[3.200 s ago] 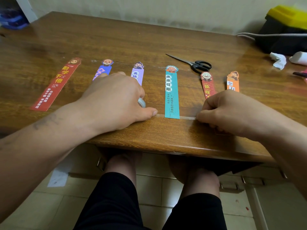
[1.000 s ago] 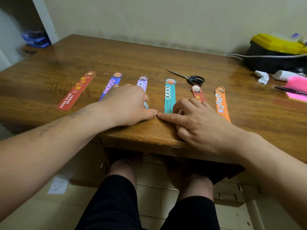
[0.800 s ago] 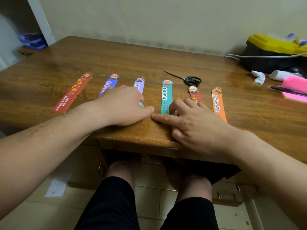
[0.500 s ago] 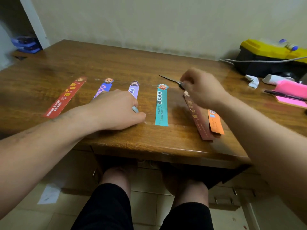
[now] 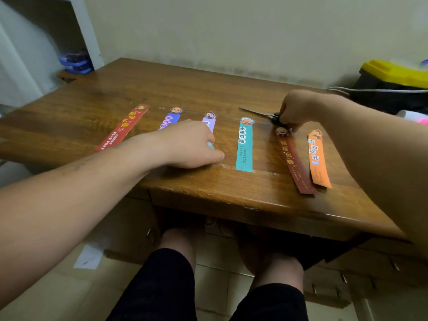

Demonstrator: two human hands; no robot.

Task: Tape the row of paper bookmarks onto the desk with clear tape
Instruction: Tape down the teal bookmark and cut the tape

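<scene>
A single wide-angle camera, worn on a person's head, looks forward and down over a wooden desk [image 5: 185, 89] at close range. The left hand [image 5: 192, 144] and right hand [image 5: 298, 107] reach in from the lower corners, their forearms large in the foreground. The bookmarks [image 5: 244, 144] lie mid-frame. A wall [image 5: 231, 31] closes the top. The person's knees [image 5: 273, 262] and the floor [image 5: 58, 293] fill the bottom.

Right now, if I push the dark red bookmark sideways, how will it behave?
The dark red bookmark is a thin flat paper strip, so probably floppy and light. On the glossy desk it would likely slide or skew easily. I can't tell whether clear tape pins it; if so, it may buckle instead.
</scene>
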